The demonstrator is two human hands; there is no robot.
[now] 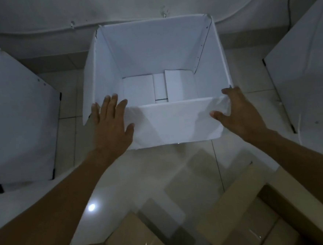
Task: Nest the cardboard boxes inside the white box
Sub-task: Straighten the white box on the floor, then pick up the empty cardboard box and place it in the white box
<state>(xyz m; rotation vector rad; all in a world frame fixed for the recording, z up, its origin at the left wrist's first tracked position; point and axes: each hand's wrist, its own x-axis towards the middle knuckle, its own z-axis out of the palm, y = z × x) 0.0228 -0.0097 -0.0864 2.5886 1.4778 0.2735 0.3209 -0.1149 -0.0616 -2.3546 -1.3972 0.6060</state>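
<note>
The white box (pixel 154 69) is seen open-topped at the centre of the frame on the tiled floor (pixel 193 158), with its folded bottom flaps visible inside. Its near corners are touched by both hands: the left hand (pixel 110 124) is laid flat with fingers spread, while the right hand (pixel 236 113) is cupped loosely, neither clenched. Brown cardboard boxes (pixel 245 218) are found at the lower right of the frame.

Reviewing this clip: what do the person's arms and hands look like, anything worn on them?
Both the left hand and the right hand are bare: no gloves, rings, watch or wristbands show. Both forearms are uncovered all the way to the frame's edge, so no sleeves are in view. The dim light hides finer detail such as small marks.
</note>
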